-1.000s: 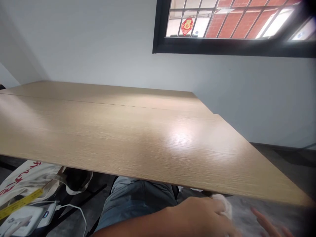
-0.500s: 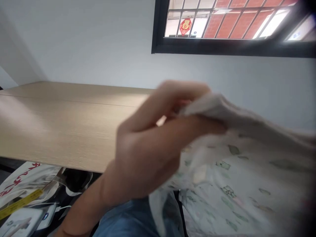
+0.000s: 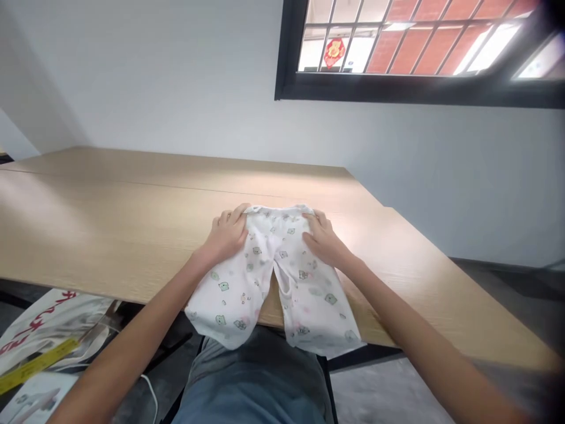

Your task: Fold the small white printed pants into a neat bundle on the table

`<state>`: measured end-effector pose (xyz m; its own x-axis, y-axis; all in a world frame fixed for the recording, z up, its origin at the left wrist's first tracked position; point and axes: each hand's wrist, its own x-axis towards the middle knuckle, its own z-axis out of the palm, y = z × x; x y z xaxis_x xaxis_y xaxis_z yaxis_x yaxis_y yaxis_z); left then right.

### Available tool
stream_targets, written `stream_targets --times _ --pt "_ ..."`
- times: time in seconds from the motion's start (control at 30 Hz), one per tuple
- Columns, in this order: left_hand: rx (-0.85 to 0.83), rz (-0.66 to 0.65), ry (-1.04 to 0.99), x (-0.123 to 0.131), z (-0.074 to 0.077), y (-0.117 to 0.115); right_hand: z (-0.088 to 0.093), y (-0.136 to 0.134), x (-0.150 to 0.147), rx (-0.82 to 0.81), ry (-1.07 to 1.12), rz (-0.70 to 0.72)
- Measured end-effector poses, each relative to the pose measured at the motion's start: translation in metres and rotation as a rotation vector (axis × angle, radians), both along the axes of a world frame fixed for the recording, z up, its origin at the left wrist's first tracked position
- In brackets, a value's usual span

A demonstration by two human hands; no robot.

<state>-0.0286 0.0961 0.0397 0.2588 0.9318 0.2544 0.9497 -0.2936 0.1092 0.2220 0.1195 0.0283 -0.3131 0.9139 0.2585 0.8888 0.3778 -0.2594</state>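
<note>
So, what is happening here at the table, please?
A person sits at a wooden table with a small pair of white printed trousers laid out flat on it. The left hand lies on the left side near the waistband, and the right hand lies on the right side. The waistband points away from the person, and both leg ends hang over the near table edge above the lap. A white bag with red print lies on the floor to the left.

Plain room, home or office unclear: wooden table [image 3: 110, 224] against bare white wall [image 3: 176, 76], barred window [image 3: 397, 47] above table's right end.
</note>
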Motion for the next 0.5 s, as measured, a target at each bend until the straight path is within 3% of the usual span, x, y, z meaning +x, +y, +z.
stream_targets --times 0.1,0.23,0.37,0.5 --pt "-0.052 0.016 0.033 0.0 -0.019 0.034 -0.014 0.026 -0.003 -0.011 -0.161 -0.097" --pt "-0.077 0.043 0.054 0.007 -0.032 0.069 -0.016 0.057 -0.007 -0.006 -0.24 -0.147" --pt "-0.054 0.064 0.04 0.018 -0.033 0.09 -0.019 0.078 -0.004 0.001 -0.282 -0.182" --pt "-0.022 0.059 0.005 0.027 -0.023 0.085 -0.021 0.079 -0.001 0.001 -0.288 -0.214"
